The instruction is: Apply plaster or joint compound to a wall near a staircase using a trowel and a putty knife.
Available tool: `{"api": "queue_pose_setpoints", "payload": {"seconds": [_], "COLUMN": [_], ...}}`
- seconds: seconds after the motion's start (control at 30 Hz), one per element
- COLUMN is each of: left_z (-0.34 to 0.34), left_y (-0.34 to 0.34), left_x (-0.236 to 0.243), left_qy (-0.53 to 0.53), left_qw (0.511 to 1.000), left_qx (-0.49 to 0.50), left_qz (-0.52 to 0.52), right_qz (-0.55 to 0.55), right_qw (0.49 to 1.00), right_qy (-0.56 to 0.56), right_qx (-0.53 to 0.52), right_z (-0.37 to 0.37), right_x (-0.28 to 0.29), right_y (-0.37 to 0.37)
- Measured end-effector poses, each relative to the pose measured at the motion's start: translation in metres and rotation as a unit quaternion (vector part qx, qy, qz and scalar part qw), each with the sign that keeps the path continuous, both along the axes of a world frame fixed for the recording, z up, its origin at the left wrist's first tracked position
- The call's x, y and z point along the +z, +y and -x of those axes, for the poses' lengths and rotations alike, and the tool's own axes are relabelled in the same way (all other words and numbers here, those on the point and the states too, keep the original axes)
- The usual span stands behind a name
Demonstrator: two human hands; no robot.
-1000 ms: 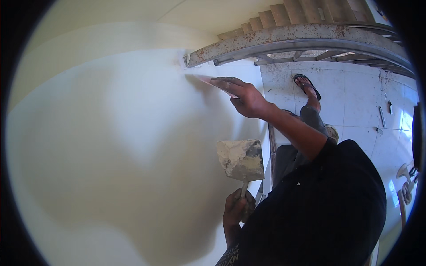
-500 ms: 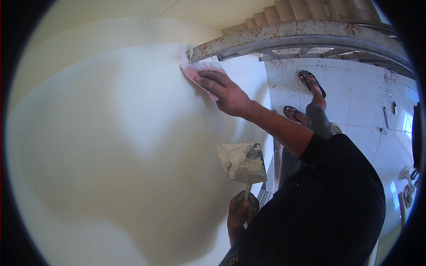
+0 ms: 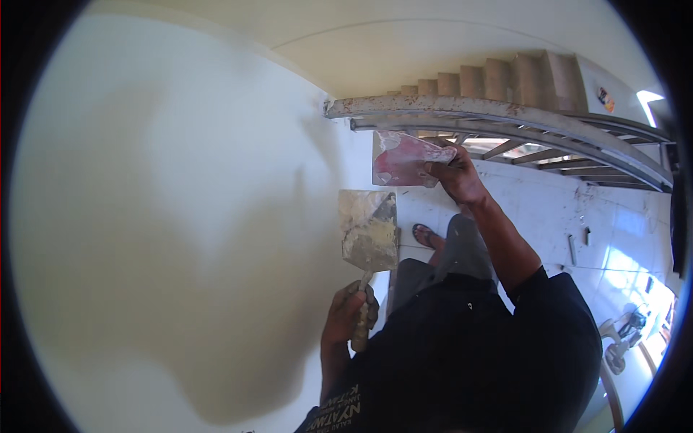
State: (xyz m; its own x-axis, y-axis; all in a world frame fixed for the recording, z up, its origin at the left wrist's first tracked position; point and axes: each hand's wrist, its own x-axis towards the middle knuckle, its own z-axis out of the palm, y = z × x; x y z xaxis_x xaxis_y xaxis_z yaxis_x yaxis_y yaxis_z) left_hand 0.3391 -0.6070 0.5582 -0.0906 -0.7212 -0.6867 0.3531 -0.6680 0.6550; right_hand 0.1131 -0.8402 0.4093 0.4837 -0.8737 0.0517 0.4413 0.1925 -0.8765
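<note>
My left hand (image 3: 348, 312) is closed round the handle of a wide, flat trowel (image 3: 369, 231), whose square blade points away from me and carries smears of pale putty. Just beyond that blade, my right hand (image 3: 456, 173) grips a thin, pinkish-red flat spreader (image 3: 404, 159) by its right end, thumb on the near face. White putty marks the spreader's edges. The spreader is held off the wall, a short gap away from the trowel. To the left rises the smooth pale wall (image 3: 166, 187), with my shadow across it.
A rusty metal railing (image 3: 462, 108) runs from the wall to the right, with concrete stairs (image 3: 498, 79) behind it. Below lies a white tiled floor (image 3: 520, 195) with scattered debris. A pale, unclear object (image 3: 617, 346) sits at the lower right.
My right hand has taken the spreader off the wall and brought it right, near the trowel. The trowel has risen slightly in view. The view has shifted, showing more stairs.
</note>
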Motion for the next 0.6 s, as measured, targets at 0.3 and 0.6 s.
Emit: {"api": "queue_pose_setpoints", "payload": {"seconds": [0.3, 0.6], "left_z": [-0.004, 0.014], "left_y": [-0.004, 0.001], "left_x": [0.016, 0.005], "left_qy": [0.081, 0.073], "left_qw": [0.992, 0.987], "left_qx": [-0.085, -0.033], "left_qz": [0.045, 0.142], "right_qz": [0.285, 0.491], "right_qw": [0.957, 0.853], "right_qy": [-0.057, 0.169], "right_qx": [-0.005, 0.055], "right_z": [0.038, 0.036], "right_x": [0.133, 0.170], "right_y": [0.004, -0.015]}}
